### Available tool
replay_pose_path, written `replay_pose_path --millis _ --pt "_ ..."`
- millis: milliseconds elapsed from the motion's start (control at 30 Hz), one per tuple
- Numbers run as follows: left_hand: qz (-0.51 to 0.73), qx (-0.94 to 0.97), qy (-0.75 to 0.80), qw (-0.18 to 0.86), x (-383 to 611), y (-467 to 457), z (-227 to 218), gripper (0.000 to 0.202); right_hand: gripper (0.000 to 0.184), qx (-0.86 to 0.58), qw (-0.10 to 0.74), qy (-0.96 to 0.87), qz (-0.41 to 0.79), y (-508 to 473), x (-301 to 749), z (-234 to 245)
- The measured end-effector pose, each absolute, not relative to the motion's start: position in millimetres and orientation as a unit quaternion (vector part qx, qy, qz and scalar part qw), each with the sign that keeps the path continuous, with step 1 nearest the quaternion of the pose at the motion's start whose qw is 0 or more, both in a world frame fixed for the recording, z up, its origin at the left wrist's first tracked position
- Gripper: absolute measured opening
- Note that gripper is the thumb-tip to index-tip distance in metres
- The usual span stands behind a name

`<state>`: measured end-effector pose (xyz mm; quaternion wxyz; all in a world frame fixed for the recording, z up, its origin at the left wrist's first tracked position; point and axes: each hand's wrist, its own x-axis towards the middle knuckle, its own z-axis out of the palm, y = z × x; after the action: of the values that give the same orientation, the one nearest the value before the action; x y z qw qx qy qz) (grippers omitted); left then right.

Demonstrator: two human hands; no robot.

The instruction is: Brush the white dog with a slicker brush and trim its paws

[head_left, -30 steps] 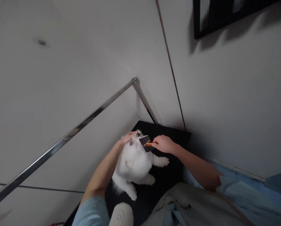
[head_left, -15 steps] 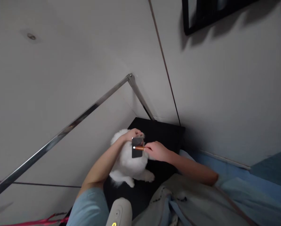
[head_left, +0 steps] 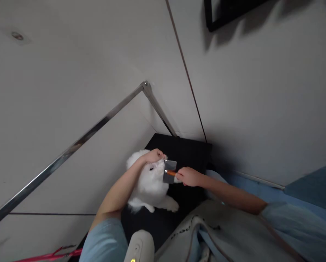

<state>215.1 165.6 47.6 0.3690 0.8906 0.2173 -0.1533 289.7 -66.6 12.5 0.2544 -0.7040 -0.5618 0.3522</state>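
A fluffy white dog (head_left: 152,185) is on a black grooming table (head_left: 188,145), with one dark eye showing below my left forearm. My left hand (head_left: 154,155) lies across the top of its head, fingers curled closed on fur at the far side; the fingertips are partly hidden. In my right hand (head_left: 191,177) is a slicker brush (head_left: 170,166), gripped by its orange handle. The brush's flat metal back faces up and its left edge overlaps the fur by the dog's face. I cannot see the pins beneath.
A jointed metal grooming arm (head_left: 105,119) rises behind the table and slants left. Pale wall panels (head_left: 247,91) stand close behind, with a black frame (head_left: 228,14) at upper right. A beige rounded device (head_left: 140,245) is at the bottom, and a red strap (head_left: 52,255) at lower left.
My right hand has moved the slicker brush rightward, off the dog's head toward the side of its face. The dog's eye now shows. My left hand stays on the head.
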Motion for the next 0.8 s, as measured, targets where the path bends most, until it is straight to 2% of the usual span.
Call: replay_pose_path --millis 67,200,267,367,433,600,667,733,800 --pt "-0.162 0.893 0.219 0.357 212.4 166.4 46.4 0.031 0.043 -0.683 0.248 -0.581 0.367 -70.0 285.8 11.3" --pt "-0.179 0.885 0.213 0.373 208.6 169.3 45.1 0.035 0.038 -0.692 0.291 -0.598 0.281 -61.0 274.5 13.9" --pt "-0.17 0.89 0.205 0.37 208.7 170.5 44.1 0.036 0.038 -0.721 0.271 -0.583 0.259 -56.1 272.1 10.0" --pt "-0.158 0.902 0.207 0.345 211.3 171.5 42.4 0.037 0.04 -0.742 0.209 -0.57 0.286 -58.7 272.2 1.0" --pt "-0.166 0.902 0.208 0.339 213.4 171.6 42.2 0.036 0.042 -0.737 0.198 -0.575 0.295 -62.6 272.0 0.8" --pt "-0.185 0.893 0.188 0.364 213.2 171.4 45.5 0.031 0.038 -0.726 0.269 -0.577 0.26 -56.5 271.5 10.6" --pt "-0.174 0.894 0.192 0.364 210.6 172.6 47.4 0.032 0.038 -0.719 0.277 -0.552 0.319 -53.8 274.4 4.9" --pt "-0.161 0.898 0.198 0.358 207.6 175.5 49.9 0.036 0.038 -0.668 0.282 -0.522 0.45 -53.1 277.1 -6.1" --pt "-0.152 0.901 0.192 0.359 204.3 180.3 53.6 0.039 0.035 -0.587 0.329 -0.461 0.579 -51.1 276.1 -16.9"
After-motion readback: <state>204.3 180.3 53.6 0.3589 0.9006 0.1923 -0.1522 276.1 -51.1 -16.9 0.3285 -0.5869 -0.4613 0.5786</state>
